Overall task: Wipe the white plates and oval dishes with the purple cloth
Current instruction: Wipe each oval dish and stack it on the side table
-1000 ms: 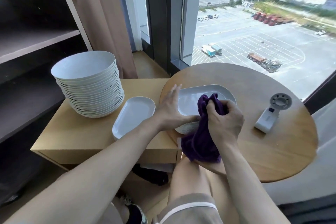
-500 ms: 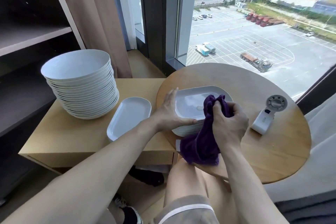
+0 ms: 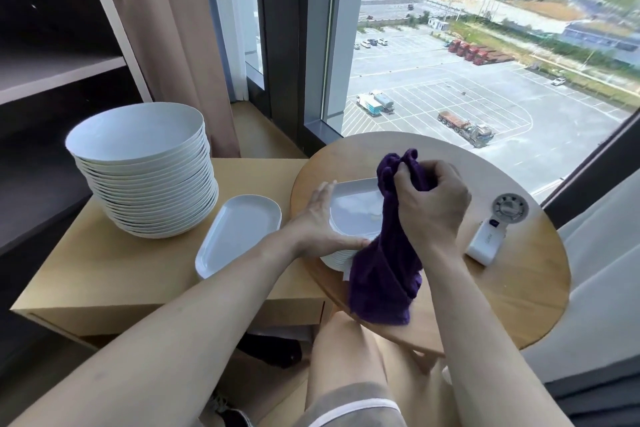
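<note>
Purple cloth (image 3: 384,281) hangs bunched from the right hand (image 3: 431,206), whose fingers are clenched round its upper part above the stack of oval dishes (image 3: 351,215); its lower end drapes over the near edge of the round table (image 3: 512,291). The left hand (image 3: 320,227) braces the stack's left side, fingers straight, thumb lying along the near rim. Left of it, a single oval dish (image 3: 239,232) lies on the wooden cabinet (image 3: 104,274), just beside a tall stack of plates (image 3: 142,177) farther left. A white handheld fan (image 3: 495,230) lies on the table's right side.
</note>
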{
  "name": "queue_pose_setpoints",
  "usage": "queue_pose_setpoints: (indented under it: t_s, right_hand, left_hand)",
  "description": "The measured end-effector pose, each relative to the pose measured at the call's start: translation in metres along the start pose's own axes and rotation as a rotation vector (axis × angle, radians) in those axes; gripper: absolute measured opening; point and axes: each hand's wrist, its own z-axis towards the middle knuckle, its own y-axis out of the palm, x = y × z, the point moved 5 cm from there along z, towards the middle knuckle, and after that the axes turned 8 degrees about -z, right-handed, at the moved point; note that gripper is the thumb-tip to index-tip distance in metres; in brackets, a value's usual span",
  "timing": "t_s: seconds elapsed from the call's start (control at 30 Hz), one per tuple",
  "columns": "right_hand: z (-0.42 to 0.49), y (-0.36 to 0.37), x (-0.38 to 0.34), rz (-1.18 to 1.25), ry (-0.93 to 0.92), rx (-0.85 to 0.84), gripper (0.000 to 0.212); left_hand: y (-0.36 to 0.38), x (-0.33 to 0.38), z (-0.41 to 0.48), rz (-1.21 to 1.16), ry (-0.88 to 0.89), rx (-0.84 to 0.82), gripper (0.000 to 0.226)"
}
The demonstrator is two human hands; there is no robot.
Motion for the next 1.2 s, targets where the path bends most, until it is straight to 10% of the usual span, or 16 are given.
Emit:
queue_pose_setpoints:
  t_s: [0.13, 0.33, 1.0, 1.2]
  right_hand:
    - [0.035, 0.015, -0.006, -0.101, -0.098, -0.057, 0.014]
    - [0.027, 0.044, 0.065, -0.62, -0.115, -0.633, 0.04]
    - [-0.019, 0.081, -0.01, -0.598, -0.443, -1.002, 0.005]
    - [-0.02, 0.093, -0.009, -0.543, -0.495, -0.951, 0.048]
  left_hand:
    - [-0.001, 0.005, -0.003, -0.015, -0.025, -0.04, 0.134]
    - [0.0, 0.004, -0.005, -0.005, -0.031, -0.026, 0.135]
    - [-0.006, -0.007, 0.004, -0.267, -0.006, 0.09, 0.135]
    - [-0.007, 0.0, 0.002, -0.314, 0.047, 0.106, 0.113]
